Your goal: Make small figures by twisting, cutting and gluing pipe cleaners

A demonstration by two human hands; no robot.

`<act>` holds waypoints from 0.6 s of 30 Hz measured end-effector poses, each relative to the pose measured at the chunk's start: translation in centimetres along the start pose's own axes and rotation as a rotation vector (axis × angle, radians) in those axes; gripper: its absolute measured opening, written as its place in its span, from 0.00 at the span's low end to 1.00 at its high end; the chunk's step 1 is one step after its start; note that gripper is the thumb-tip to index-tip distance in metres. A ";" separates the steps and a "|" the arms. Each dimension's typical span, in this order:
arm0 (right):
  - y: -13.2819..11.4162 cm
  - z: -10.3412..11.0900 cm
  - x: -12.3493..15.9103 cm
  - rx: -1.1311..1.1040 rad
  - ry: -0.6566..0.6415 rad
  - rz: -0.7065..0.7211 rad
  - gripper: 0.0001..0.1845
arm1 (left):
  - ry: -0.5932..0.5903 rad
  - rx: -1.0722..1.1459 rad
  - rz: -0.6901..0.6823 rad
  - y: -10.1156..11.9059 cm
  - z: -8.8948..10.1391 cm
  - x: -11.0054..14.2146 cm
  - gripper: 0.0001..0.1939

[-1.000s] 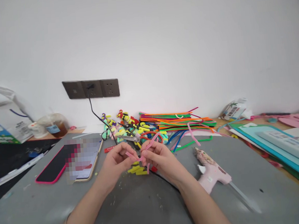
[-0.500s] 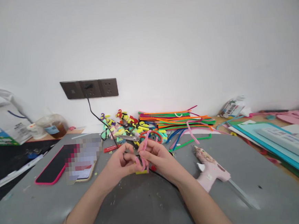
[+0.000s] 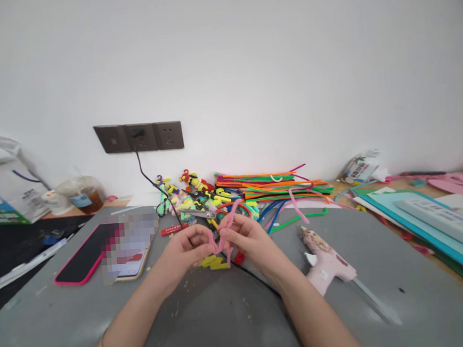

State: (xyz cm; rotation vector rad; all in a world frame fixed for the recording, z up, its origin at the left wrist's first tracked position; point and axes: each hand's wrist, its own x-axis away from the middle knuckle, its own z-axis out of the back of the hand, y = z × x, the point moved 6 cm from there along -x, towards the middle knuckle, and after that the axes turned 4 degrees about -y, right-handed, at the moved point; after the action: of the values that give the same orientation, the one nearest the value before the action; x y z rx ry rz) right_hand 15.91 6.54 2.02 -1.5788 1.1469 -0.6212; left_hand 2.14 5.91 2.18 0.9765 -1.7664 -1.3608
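Note:
Both hands meet over the middle of the grey mat and pinch one pink pipe cleaner, bent into loops between them. My left hand holds its left part with thumb and fingertips closed. My right hand grips the right part, and one pink end sticks up past its fingers. Short yellow pieces lie on the mat just under the hands. A black cable runs beneath my right wrist.
A pink glue gun lies right of my right arm. A pile of coloured pipe cleaners and small pipe-cleaner figures sit behind the hands. Two phones lie at left, foam sheets at right, a drink cup at far left.
The hands have kept twisting the pink pipe cleaner: its long free end, stretched right a second ago, now stands upright in a tighter loop. The hands stayed in nearly the same spot.

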 end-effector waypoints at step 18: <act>0.3 -1.1 0.1 -0.099 -0.070 -0.071 0.21 | 0.036 0.276 0.011 -0.6 0.6 0.1 0.19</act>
State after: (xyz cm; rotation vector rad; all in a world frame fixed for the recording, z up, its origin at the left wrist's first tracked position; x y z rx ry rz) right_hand 14.92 6.00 2.03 -1.7183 1.0875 -0.5590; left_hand 1.67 5.99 1.44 1.1277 -1.9640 -1.1033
